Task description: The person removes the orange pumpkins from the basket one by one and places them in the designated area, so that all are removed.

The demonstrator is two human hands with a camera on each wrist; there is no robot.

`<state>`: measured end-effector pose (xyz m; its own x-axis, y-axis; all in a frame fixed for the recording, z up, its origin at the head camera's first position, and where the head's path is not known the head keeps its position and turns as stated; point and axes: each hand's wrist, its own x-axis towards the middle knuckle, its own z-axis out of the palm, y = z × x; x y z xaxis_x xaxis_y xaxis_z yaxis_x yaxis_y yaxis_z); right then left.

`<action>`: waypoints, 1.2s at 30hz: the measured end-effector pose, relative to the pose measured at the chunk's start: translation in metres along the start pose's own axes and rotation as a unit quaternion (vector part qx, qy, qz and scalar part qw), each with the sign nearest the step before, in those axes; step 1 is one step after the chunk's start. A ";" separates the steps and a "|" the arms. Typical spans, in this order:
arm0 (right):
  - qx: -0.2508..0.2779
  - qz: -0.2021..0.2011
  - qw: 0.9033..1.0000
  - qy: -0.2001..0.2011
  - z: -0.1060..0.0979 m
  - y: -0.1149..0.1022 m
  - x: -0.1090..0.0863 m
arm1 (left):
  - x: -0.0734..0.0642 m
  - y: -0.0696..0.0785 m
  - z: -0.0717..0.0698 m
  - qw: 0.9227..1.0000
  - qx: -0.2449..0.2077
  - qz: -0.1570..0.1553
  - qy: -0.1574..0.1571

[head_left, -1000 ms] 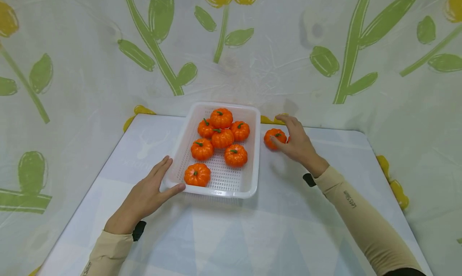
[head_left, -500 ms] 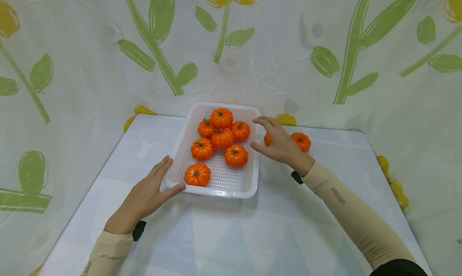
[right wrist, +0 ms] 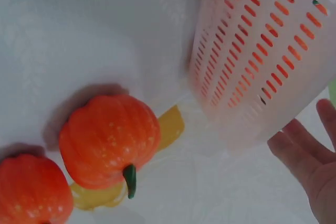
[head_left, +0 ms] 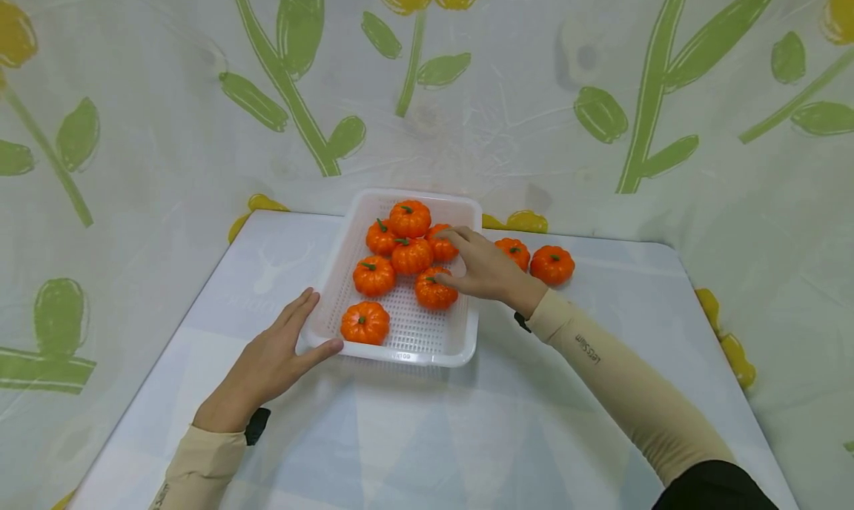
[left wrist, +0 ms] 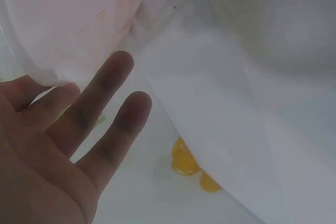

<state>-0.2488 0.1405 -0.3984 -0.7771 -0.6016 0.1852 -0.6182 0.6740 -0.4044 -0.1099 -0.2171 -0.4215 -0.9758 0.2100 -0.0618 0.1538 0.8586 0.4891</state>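
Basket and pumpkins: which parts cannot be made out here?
Head: left table pumpkin and two rightmost basket pumpkins, each partly hidden by the right hand.
Right wrist: right table pumpkin, cut off by the left and bottom edges.
Left wrist: basket, cut off by the top edge.

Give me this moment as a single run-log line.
left hand: at near-left corner of basket | right hand: over basket's right rim, nothing gripped | inside: seven pumpkins | outside: two pumpkins, right of basket
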 end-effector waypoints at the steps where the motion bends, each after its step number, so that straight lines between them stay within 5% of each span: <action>1: -0.006 -0.001 1.000 -0.006 0.001 0.000 0.002 | 0.000 0.000 0.000 1.000 0.001 0.000 0.000; 19: -0.046 0.000 0.990 -0.132 0.021 -0.012 0.014 | 0.001 0.000 -0.001 1.000 0.008 0.007 0.004; 36: -0.079 -0.005 0.983 -0.165 0.029 -0.019 0.017 | 0.000 0.000 0.000 1.000 0.001 0.004 0.003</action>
<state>-0.2465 0.1047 -0.4137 -0.7065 -0.6969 -0.1228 -0.6562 0.7102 -0.2552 -0.1100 -0.2174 -0.4215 -0.9752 0.2147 -0.0531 0.1624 0.8580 0.4873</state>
